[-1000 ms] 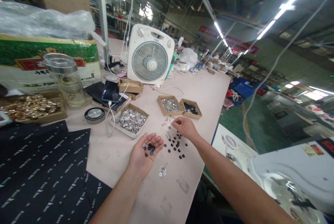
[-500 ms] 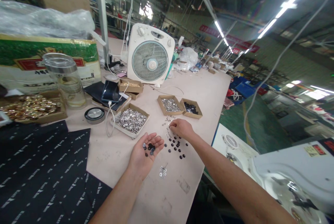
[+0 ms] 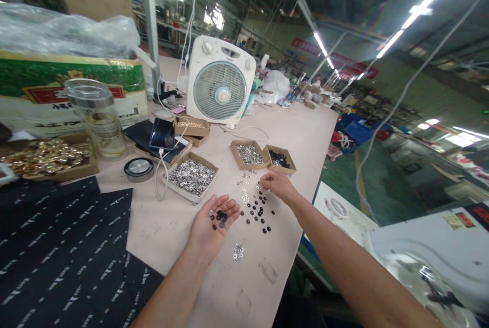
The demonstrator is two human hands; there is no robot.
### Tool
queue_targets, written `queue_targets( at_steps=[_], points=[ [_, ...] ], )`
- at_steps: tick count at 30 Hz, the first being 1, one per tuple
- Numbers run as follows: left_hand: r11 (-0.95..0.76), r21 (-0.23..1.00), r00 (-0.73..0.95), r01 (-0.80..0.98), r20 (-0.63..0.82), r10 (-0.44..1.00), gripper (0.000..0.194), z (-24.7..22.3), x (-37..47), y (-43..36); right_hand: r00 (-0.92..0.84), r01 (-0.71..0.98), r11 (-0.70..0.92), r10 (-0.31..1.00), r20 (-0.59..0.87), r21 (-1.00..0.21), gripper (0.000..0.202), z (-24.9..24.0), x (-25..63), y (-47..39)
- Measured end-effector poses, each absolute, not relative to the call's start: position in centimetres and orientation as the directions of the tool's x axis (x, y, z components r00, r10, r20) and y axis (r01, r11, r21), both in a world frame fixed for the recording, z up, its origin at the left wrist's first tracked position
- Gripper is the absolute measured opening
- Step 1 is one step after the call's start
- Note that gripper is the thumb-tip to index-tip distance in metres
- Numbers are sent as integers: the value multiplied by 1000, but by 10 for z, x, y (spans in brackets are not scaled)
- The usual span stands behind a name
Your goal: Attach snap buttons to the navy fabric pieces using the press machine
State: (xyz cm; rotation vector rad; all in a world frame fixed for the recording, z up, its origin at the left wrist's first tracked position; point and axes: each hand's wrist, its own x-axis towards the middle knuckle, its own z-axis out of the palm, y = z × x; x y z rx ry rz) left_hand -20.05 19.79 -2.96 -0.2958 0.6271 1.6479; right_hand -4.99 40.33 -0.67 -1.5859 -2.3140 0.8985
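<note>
Palm up, my left hand (image 3: 212, 224) is cupped with spread fingers and holds several small black snap buttons (image 3: 220, 215). My right hand (image 3: 277, 185) is over the tabletop, its thumb and fingertips pinched together; whatever is between them is too small to make out. Loose black snap buttons (image 3: 256, 218) lie scattered on the table below it. Small silver snap parts (image 3: 245, 197) lie just left of its fingertips. Nearer to me, to the right of my left wrist, sits a little cluster of silver rings (image 3: 238, 252).
Cardboard trays of silver parts (image 3: 249, 155), black buttons (image 3: 279, 159) and more silver parts (image 3: 192, 177) stand beyond my hands. A white box fan (image 3: 221, 83) is behind them. To the left are a phone (image 3: 162, 134), a glass jar (image 3: 103, 124) and dark printed sheets (image 3: 64, 251).
My right hand has moved to the right, away from the silver parts and toward the tray of black buttons, still pinched. My left hand has stayed put with its buttons.
</note>
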Motion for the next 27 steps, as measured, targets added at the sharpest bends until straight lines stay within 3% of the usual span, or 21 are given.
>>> queue_targets(
  at_steps=[11,17,27],
  points=[
    [-66,238,-188,-969,-539,821,22,-30,-199,196,-393,735,162,893,-218,-659,13,-28,-45,408],
    [-68,227,-182,-972,-532,827,23,-31,-200,198,-356,767,145,906,-228,-624,10,-32,-50,413],
    [-76,233,-191,-970,-522,831,21,-31,-202,196,-387,800,292,919,-79,-524,13,-28,-49,396]
  ],
)
